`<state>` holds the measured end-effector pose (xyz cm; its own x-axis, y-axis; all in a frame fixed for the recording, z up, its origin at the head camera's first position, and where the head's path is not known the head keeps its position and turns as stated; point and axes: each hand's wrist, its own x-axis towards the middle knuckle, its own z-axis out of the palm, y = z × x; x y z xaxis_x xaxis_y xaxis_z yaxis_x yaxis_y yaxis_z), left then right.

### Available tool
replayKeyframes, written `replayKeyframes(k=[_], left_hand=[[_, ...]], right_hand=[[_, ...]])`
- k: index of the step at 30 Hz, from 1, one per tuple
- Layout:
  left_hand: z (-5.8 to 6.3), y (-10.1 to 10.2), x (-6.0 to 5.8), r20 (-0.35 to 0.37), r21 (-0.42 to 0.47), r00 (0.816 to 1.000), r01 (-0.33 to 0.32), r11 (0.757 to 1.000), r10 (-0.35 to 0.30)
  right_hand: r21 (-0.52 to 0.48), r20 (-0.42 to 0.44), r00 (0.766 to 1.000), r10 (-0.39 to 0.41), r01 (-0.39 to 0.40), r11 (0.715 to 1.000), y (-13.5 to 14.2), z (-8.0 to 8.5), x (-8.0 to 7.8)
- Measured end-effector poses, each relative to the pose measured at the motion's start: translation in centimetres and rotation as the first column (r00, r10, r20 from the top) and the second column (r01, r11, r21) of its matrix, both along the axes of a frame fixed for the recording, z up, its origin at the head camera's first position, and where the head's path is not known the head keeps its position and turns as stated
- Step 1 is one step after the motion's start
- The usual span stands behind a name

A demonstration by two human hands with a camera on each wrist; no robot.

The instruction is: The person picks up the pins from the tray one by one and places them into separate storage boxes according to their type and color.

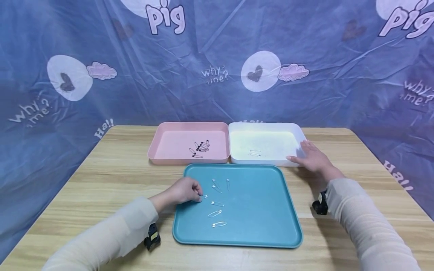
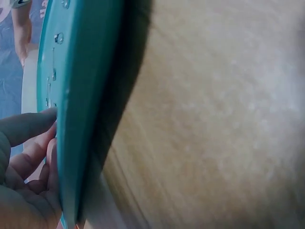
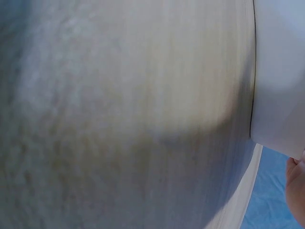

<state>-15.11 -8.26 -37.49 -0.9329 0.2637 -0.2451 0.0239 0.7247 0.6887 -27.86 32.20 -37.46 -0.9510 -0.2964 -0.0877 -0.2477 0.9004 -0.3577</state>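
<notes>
My left hand [image 1: 185,191] is over the left side of a teal tray [image 1: 257,226], its thumb and index finger pinching one end of a silver safety pin [image 1: 205,196]. Several more silver safety pins [image 1: 214,213] lie scattered on that tray. In the left wrist view, the left hand [image 2: 28,162] is at the tray's rim, and its fingertips partly hide the pin. With fingers spread, my right hand [image 1: 313,157] rests against the near right corner of a white tray [image 1: 271,162]. A few silver pins [image 1: 255,153] lie inside the white tray.
A pink tray [image 1: 173,142] touches the white tray's left side and holds several black safety pins [image 1: 202,146]. Both stand behind the teal tray on a wooden table [image 1: 112,177]. A blue printed cloth [image 1: 203,94] hangs behind the table.
</notes>
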Motion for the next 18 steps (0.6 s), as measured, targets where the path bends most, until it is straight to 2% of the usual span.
replayKeyframes(k=[9, 18], left_hand=[[0.18, -0.06, 0.23, -0.014, -0.039, 0.998, 0.057, 0.998, -0.058], [0.54, -0.59, -0.34, 0.045, 0.067, 0.997, 0.059, 0.996, -0.062]], right_hand=[[0.002, -0.011, 1.0, 0.004, -0.004, 1.0, -0.08, 0.04, 0.13], [0.007, -0.017, 1.0, 0.01, -0.01, 1.0, 0.18, -0.25, -0.1]])
